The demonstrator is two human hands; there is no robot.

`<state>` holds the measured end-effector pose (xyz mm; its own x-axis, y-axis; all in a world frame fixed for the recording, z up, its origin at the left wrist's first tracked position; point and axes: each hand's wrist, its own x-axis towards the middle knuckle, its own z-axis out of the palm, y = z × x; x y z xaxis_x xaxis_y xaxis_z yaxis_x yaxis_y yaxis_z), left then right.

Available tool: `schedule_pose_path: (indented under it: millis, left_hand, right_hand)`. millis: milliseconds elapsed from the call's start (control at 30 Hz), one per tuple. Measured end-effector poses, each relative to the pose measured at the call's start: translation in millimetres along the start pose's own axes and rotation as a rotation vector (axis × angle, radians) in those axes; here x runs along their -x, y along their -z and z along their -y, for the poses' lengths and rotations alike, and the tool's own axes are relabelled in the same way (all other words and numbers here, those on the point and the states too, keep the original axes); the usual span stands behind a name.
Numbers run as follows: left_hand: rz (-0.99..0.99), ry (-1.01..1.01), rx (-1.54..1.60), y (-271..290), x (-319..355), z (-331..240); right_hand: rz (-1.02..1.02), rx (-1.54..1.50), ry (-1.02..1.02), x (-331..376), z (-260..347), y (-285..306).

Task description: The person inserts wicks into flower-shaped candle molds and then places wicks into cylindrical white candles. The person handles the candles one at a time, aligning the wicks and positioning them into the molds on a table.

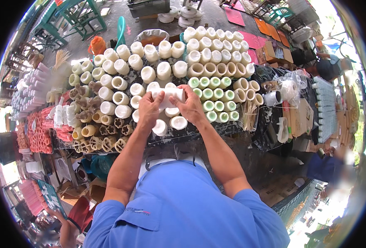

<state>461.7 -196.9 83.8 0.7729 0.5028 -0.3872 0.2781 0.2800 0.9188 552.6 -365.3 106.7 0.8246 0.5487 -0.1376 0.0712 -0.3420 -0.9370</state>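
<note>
Presently, all entries are placed from the white cylinder (167,97): smooth, held crosswise above the desk (179,135).
- My left hand (149,109): half closed, curled on its left end, thumb on top.
- My right hand (190,109): likewise, on its right end.
- Desk: dark, white-flecked, beneath it.
- Floor (210,13): grey, well beyond it; pink sheets (234,17), flat, to its far right.
- Chair (121,31): green, beyond it, leftward.
- Cream cylinders (164,70): waxy-looking, just beyond it.
- Green-lined cups (207,94): round, hollow, rowed, right of it.
- Brown pieces (108,130): lobed, hollow, left of it.
- Red tubes (39,134): farther left.
- Clear plastic (288,84): crumpled, far right.
</note>
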Motion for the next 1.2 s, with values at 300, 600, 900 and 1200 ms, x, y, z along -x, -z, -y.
schedule_pose_path:
  millis: [300, 600, 900, 1200]
  left_hand:
    - [0.358, -0.658, -1.023, -27, 33, -60]
    - [0.449, -0.326, -0.791, -46, 20, -59]
    - [0.205, 0.106, -0.168, 7, -8, -49]
    - [0.224, -0.081, 0.313, -9, 11, -23]
  right_hand:
    - [-0.042, -0.003, 0.135, 13, 9, 20]
    - [0.128, -0.445, 0.026, 14, -24, 38]
    - [-0.690, 0.812, -0.102, 75, -106, 220]
    - [-0.506, 0.685, -0.083, 83, -209, 248]
